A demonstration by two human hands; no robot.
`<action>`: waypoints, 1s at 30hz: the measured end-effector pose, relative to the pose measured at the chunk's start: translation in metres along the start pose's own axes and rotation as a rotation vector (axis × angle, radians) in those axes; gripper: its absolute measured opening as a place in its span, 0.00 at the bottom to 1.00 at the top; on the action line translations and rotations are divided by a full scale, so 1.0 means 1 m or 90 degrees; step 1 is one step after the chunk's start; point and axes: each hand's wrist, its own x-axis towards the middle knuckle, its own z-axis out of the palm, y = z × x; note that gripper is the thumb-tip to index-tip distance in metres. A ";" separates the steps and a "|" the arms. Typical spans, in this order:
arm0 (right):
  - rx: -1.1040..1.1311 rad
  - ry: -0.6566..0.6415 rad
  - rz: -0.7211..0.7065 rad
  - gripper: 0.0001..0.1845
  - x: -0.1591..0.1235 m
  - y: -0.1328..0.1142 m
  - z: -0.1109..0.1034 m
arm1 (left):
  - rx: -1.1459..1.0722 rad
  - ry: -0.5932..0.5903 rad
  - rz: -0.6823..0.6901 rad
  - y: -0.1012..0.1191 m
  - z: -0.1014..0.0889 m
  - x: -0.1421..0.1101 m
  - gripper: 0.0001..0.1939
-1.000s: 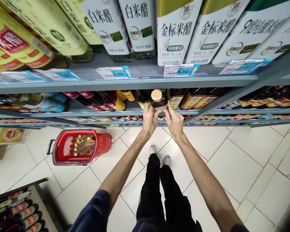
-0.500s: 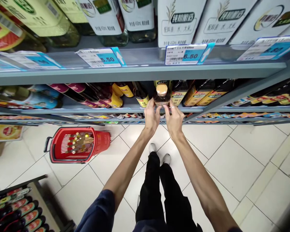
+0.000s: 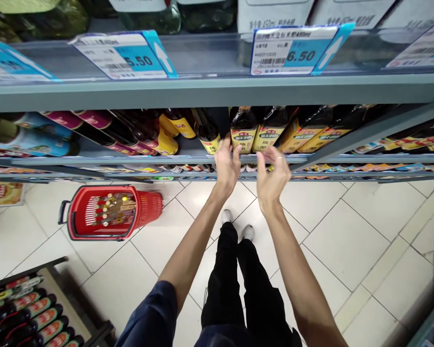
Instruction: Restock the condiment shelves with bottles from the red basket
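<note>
A dark vinegar bottle (image 3: 243,131) with a pale yellow label stands upright in the front row of the shelf. My left hand (image 3: 227,166) is at its lower left corner, fingers along the side and thumb in front; the fingertips are partly hidden. Just left of that hand is another dark bottle (image 3: 207,132) with a yellow label. My right hand (image 3: 274,176) is off the bottle, in front of the shelf edge, holding nothing. Its thumb is apart from its loosely bent fingers. Behind it stands a matching vinegar bottle (image 3: 271,129).
The upper shelf edge (image 3: 210,91) with price tags (image 3: 294,50) overhangs the bottles. Boxed bottles (image 3: 313,132) stand to the right. A red shopping basket (image 3: 150,207) holding several bottles is on the floor at left. A display rack (image 3: 32,313) of bottles occupies the lower left.
The bottle that was tilted out between both hands now stands upright in the row. My right hand has let go and moved right; my left stays beside the bottle. The view has shifted closer.
</note>
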 end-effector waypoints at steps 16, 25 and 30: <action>-0.182 -0.121 -0.069 0.16 0.006 0.059 -0.015 | 0.288 -0.029 -0.107 0.019 -0.005 -0.042 0.16; -0.280 -0.164 -0.130 0.17 0.027 0.068 -0.013 | 0.335 -0.083 -0.058 0.006 0.000 -0.020 0.13; -0.176 -0.088 -0.101 0.20 0.010 0.062 -0.014 | 0.249 -0.021 -0.065 0.009 -0.002 -0.029 0.10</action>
